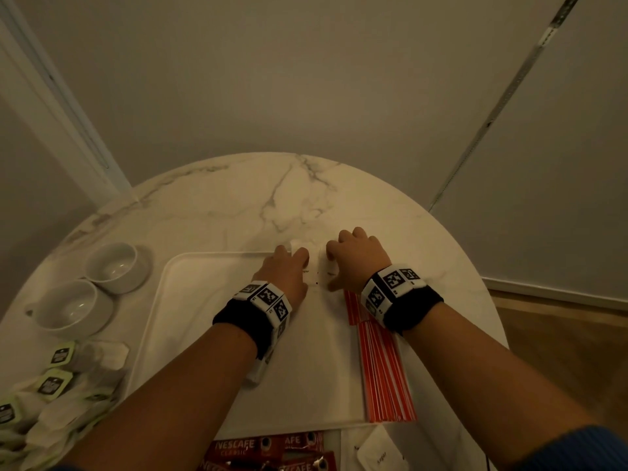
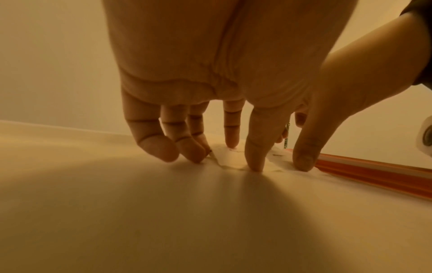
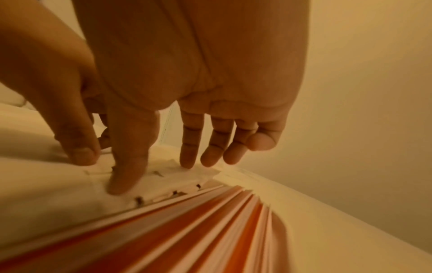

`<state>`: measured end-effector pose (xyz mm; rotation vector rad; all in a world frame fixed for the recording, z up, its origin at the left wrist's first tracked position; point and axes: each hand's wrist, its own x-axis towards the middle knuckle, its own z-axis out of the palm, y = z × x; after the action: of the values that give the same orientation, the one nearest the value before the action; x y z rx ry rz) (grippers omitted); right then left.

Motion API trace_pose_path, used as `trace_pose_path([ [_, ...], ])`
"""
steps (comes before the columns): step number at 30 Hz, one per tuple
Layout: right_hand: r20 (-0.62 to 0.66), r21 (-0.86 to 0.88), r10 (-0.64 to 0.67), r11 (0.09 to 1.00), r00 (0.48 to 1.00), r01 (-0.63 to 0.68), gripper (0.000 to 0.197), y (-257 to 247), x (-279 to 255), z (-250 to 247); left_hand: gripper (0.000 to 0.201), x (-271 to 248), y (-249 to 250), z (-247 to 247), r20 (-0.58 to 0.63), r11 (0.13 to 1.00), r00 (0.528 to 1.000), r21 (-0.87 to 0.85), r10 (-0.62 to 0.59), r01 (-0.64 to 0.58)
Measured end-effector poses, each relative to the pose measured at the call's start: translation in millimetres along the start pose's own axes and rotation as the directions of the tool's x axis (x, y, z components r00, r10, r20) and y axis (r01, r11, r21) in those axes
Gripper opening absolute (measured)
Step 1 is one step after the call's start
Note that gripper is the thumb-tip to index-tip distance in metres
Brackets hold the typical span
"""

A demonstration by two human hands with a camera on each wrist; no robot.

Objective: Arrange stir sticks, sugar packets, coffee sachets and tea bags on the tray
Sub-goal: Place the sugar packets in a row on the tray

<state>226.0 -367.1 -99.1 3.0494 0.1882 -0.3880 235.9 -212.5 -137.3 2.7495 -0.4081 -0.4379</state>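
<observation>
We see a round marble table [image 1: 238,198] carrying a white tray [image 1: 190,300], two white cups [image 1: 91,290] at its left, tea bags [image 1: 54,385] nearer left, and coffee sachets [image 1: 268,450] at the near edge.

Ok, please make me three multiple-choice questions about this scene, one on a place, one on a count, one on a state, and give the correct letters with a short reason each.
1. Where do the red-and-white stir sticks lie?
A. along the right side of the tray
B. inside a cup
C. on the floor

2. How many white cups stand on the table left of the tray?
A. none
B. two
C. five

3. What are the left hand and right hand doing?
A. both lifted in the air
B. both pressing fingertips on the sugar packets on the tray
C. each gripping a cup

Answers:
1 A: the head view shows the sticks in a row by the tray's right edge.
2 B: two cups stand side by side there.
3 B: both wrist views show fingertips down on the white packets.
</observation>
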Motion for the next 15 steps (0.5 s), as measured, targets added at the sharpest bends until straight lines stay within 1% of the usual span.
trace_pose_path([
  [6, -0.007, -0.042, -0.024, 0.999, 1.000, 0.023, 0.052, -1.2, 1.6, -2.7, 0.034, -1.1, 0.1, -0.1, -0.007, 1.000, 1.000, 0.003, -0.001, 0.001],
  [15, -0.011, -0.001, -0.033, 0.999, 0.999, 0.033, 0.050, 2.3, 3.4, 2.1, 0.035, -2.9, 2.5, -1.6, -0.003, 1.000, 1.000, 0.015, -0.006, 0.007],
])
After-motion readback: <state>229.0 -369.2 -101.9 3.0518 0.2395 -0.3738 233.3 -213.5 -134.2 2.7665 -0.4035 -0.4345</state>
